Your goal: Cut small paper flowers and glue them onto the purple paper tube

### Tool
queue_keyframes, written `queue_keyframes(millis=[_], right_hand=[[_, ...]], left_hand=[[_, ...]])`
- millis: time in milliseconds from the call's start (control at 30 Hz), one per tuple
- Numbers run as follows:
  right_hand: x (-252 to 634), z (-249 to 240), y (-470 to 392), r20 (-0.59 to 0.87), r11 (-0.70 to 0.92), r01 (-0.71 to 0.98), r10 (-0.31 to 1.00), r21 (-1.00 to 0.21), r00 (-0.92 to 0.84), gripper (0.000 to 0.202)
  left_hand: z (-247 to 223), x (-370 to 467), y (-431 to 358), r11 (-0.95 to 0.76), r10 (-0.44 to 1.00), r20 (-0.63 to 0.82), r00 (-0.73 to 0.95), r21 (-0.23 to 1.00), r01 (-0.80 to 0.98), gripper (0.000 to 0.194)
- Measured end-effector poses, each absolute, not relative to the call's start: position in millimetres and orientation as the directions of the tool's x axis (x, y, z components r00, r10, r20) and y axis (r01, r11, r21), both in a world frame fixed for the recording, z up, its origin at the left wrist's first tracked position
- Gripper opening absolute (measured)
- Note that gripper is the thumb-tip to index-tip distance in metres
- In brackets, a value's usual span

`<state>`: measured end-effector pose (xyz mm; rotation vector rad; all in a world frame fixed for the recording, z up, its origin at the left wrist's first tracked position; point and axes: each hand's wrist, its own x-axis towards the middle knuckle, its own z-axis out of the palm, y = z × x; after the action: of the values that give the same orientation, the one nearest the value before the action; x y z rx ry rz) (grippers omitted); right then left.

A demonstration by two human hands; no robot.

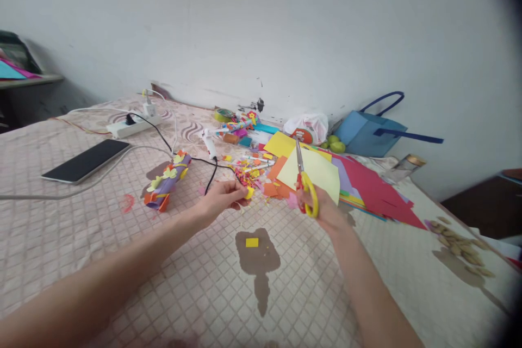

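Note:
Between the thumb and fingers of my left hand [224,196] is a small yellow paper piece [249,192]. My right hand [324,209] is closed round the yellow and red handles of a pair of scissors [309,193], whose blades point up and away from me, apart from the paper piece. A second yellow paper rectangle [252,242] lies flat on the tablecloth nearer to me. Left of my left hand rests a purple paper roll [173,176] with pale yellow flowers and orange paper ends. Behind the scissors spreads a pale yellow sheet [285,168] over other coloured papers.
A glue gun [210,144] with a black cord, paper scraps [253,174] and tape [223,115] lie toward the wall. Left are a tablet-like dark device [87,161] and a power strip [134,126]. Right are red paper [377,190], a blue bag [367,133] and a jar [408,166].

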<state>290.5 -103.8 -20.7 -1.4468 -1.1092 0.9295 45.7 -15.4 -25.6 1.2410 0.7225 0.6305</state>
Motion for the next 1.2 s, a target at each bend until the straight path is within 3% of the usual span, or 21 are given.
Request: queue_keyframes(millis=[300,500,700,900,1200], right_hand=[[198.7,-34.0,-101.4,0.011,0.009,0.009,0.965,-1.0,0.26,0.034],[203.9,-30.9,-104.0,-0.001,0.014,-0.043,0.944,-0.999,0.329,0.036],[206.6,-32.7,-110.5,0.035,0.021,0.066,0.977,-0.998,0.212,0.041],[201.7,-43.6,-117.0,-0.031,-0.049,0.177,0.994,-0.983,0.101,0.045],[199.9,-51.7,-120.5,0.038,0.009,0.357,0.996,-0.934,0.075,0.038]], left_hand=[[-31.7,52.0,-32.9,0.01,0.709,-0.04,0.704,0.999,0.046,0.025],[-28.8,51.4,-29.9,0.045,0.761,-0.039,0.647,0.999,0.007,0.026],[-6.8,56.9,-20.4,0.181,0.832,-0.063,0.55,0.97,-0.163,0.025],[7.8,63.2,-14.7,0.149,0.87,0.036,0.492,0.932,-0.33,0.024],[-1.8,58.2,-17.0,0.14,0.901,0.074,0.428,0.884,-0.445,0.022]])
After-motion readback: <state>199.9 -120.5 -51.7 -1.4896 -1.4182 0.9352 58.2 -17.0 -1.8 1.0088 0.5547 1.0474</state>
